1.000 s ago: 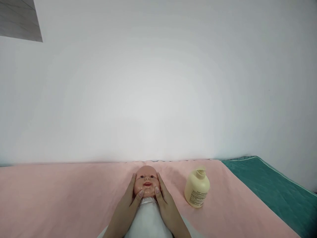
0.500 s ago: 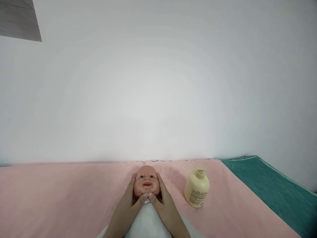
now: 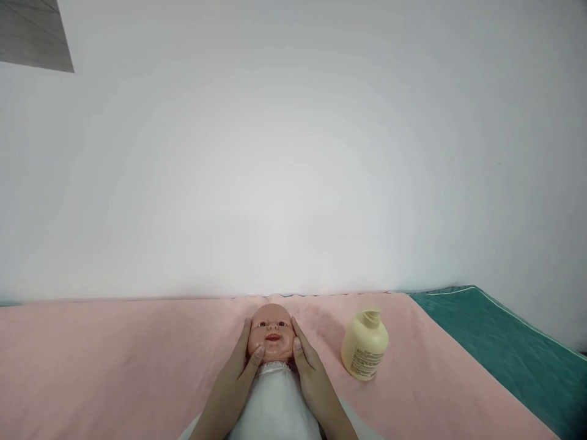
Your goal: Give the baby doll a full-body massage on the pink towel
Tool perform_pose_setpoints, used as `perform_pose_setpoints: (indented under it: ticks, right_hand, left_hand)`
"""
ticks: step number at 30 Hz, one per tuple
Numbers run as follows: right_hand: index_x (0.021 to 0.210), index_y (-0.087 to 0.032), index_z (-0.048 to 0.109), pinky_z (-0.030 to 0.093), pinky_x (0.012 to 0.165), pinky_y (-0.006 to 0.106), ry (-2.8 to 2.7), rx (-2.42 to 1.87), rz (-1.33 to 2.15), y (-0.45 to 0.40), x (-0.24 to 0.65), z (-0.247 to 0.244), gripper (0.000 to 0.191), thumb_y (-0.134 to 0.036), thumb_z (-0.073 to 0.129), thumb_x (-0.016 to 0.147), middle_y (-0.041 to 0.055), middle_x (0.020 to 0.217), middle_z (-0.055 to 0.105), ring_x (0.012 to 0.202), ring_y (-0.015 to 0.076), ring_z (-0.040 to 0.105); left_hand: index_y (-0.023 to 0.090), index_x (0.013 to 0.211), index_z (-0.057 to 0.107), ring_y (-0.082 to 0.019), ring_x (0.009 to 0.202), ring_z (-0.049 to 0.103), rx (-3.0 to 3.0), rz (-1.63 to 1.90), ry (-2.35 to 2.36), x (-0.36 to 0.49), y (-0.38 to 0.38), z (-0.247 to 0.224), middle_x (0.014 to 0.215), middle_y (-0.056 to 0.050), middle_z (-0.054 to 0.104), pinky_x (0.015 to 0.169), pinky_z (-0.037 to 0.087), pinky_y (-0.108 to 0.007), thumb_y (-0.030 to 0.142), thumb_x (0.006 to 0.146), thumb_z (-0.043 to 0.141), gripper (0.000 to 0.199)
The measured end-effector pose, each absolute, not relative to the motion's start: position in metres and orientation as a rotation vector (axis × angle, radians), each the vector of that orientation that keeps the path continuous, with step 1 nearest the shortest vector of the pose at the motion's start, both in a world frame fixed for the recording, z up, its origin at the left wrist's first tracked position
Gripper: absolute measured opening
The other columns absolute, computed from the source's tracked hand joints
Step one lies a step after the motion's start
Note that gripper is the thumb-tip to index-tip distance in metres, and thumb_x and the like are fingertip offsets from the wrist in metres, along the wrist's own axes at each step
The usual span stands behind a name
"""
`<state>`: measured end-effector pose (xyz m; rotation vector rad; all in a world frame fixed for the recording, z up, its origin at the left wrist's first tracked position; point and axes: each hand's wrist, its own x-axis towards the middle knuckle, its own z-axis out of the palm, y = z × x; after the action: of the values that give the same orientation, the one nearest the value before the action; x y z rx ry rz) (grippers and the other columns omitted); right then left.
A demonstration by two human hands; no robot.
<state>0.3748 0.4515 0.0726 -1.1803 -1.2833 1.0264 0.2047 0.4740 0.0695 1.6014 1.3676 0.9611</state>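
With the left hand (image 3: 235, 379) and the right hand (image 3: 315, 374), in the head view, cupping the doll (image 3: 274, 357) by both sides of its head (image 3: 272, 333); curved to that width, and holding nothing else. Lying face up on the pink sheet (image 3: 137, 366), with the head toward the wall (image 3: 284, 153) and with white cloth (image 3: 277, 406) below the chin.

Could slide off the cheeks, judging by their glossy look, if pressed too lightly. Could roll the head to one side if pushed harder by one palm than by the other (likelier with thumbs set so unevenly). Might also drag or bunch the sheet under the doll if pulled at. Could knock the bottle (image 3: 364, 347) by swinging the right forearm outward; standing near the doll, just beyond the right hand, on the way to the green mat (image 3: 509, 342).

Reaching forward with both forearms, converging on the doll. Laying the left fingers along one side of the head, with the thumb on the lower cheek. Matching that on the opposite side of the doll, but with the right thumb farther out, by the cheek's edge and close to the forefinger. Cannot tell how firmly pressed, nor how far wrapped behind the head.
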Motion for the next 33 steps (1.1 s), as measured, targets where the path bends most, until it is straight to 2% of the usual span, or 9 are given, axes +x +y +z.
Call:
perform_pose_setpoints:
  ticks: [3, 8, 12, 14, 16, 21, 25, 29, 33]
  right_hand:
    - [0.148, -0.021, 0.036, 0.02, 0.119, 0.036, -1.272, -1.177, 1.015, 0.45, 0.373, 0.076, 0.082, -0.075, 0.042, 0.087, 0.0038, 0.154, 0.032, 0.143, 0.0216, 0.024]
    - [0.15, -0.02, 0.03, 0.024, 0.118, 0.036, -1.291, -1.179, 1.011, 0.447, 0.37, 0.077, 0.079, -0.065, 0.052, 0.089, 0.0045, 0.154, 0.032, 0.141, 0.0214, 0.029]
    - [0.151, -0.022, 0.025, 0.027, 0.116, 0.038, -1.289, -1.104, 1.031, 0.449, 0.369, 0.069, 0.082, -0.051, 0.065, 0.086, 0.0056, 0.154, 0.031, 0.141, 0.0227, 0.029]
    - [0.151, -0.023, 0.025, 0.027, 0.116, 0.04, -1.295, -1.092, 1.019, 0.45, 0.37, 0.065, 0.083, -0.049, 0.067, 0.084, 0.0057, 0.154, 0.031, 0.141, 0.0238, 0.029]
    - [0.151, -0.023, 0.025, 0.026, 0.117, 0.04, -1.314, -1.104, 1.005, 0.451, 0.371, 0.062, 0.082, -0.05, 0.066, 0.085, 0.0055, 0.155, 0.03, 0.142, 0.0242, 0.028]
    - [0.152, -0.022, 0.024, 0.021, 0.118, 0.039, -1.376, -1.169, 0.976, 0.45, 0.374, 0.065, 0.076, -0.062, 0.049, 0.092, 0.0037, 0.156, 0.026, 0.143, 0.0213, 0.025]
    - [0.151, -0.021, 0.026, 0.018, 0.119, 0.037, -1.364, -1.195, 0.978, 0.448, 0.375, 0.07, 0.078, -0.07, 0.039, 0.091, 0.0028, 0.156, 0.027, 0.143, 0.0199, 0.023]
    - [0.151, -0.02, 0.028, 0.017, 0.119, 0.037, -1.361, -1.176, 0.962, 0.448, 0.374, 0.071, 0.078, -0.071, 0.036, 0.092, 0.0026, 0.156, 0.027, 0.144, 0.0197, 0.022]
    - [0.15, -0.016, 0.028, 0.017, 0.119, 0.04, -1.369, -1.206, 0.937, 0.447, 0.371, 0.07, 0.082, -0.072, 0.034, 0.091, 0.006, 0.155, 0.028, 0.143, 0.0219, 0.024]
  left_hand:
    - [0.024, 0.151, 0.017, -0.02, 0.148, 0.015, 1.568, 1.024, 1.332, 0.204, 0.474, 0.066, 0.16, 0.0, 0.017, 0.121, 0.013, -0.044, 0.064, 0.091, 0.024, 0.073]
    - [0.022, 0.15, 0.025, -0.022, 0.146, 0.022, 1.536, 1.063, 1.351, 0.201, 0.472, 0.071, 0.158, -0.003, 0.024, 0.121, 0.015, -0.044, 0.065, 0.091, 0.026, 0.073]
    - [0.026, 0.151, 0.019, -0.027, 0.142, 0.032, 1.564, 1.037, 1.351, 0.202, 0.477, 0.063, 0.156, -0.007, 0.029, 0.115, 0.03, -0.048, 0.057, 0.085, 0.05, 0.079]
    - [0.025, 0.151, 0.016, -0.029, 0.138, 0.038, 1.557, 1.045, 1.324, 0.203, 0.481, 0.055, 0.155, -0.01, 0.031, 0.11, 0.038, -0.045, 0.051, 0.081, 0.06, 0.086]
    - [0.023, 0.151, 0.016, -0.029, 0.136, 0.041, 1.557, 1.057, 1.32, 0.203, 0.484, 0.05, 0.155, -0.011, 0.032, 0.108, 0.041, -0.044, 0.046, 0.08, 0.063, 0.088]
    - [0.025, 0.151, 0.02, -0.03, 0.139, 0.037, 1.594, 1.036, 1.368, 0.201, 0.48, 0.058, 0.153, -0.009, 0.035, 0.113, 0.033, -0.049, 0.047, 0.083, 0.057, 0.08]
    - [0.027, 0.152, 0.015, -0.028, 0.144, 0.027, 1.614, 1.01, 1.382, 0.2, 0.471, 0.07, 0.158, -0.005, 0.025, 0.118, 0.02, -0.051, 0.058, 0.09, 0.038, 0.073]
    - [0.023, 0.152, 0.015, -0.022, 0.148, 0.014, 1.629, 1.023, 1.352, 0.199, 0.471, 0.07, 0.16, -0.004, 0.017, 0.121, 0.009, -0.046, 0.062, 0.091, 0.03, 0.074]
    - [0.022, 0.153, 0.011, -0.022, 0.148, 0.011, 1.687, 0.996, 1.359, 0.198, 0.473, 0.065, 0.161, -0.004, 0.015, 0.121, 0.005, -0.047, 0.062, 0.092, 0.023, 0.074]
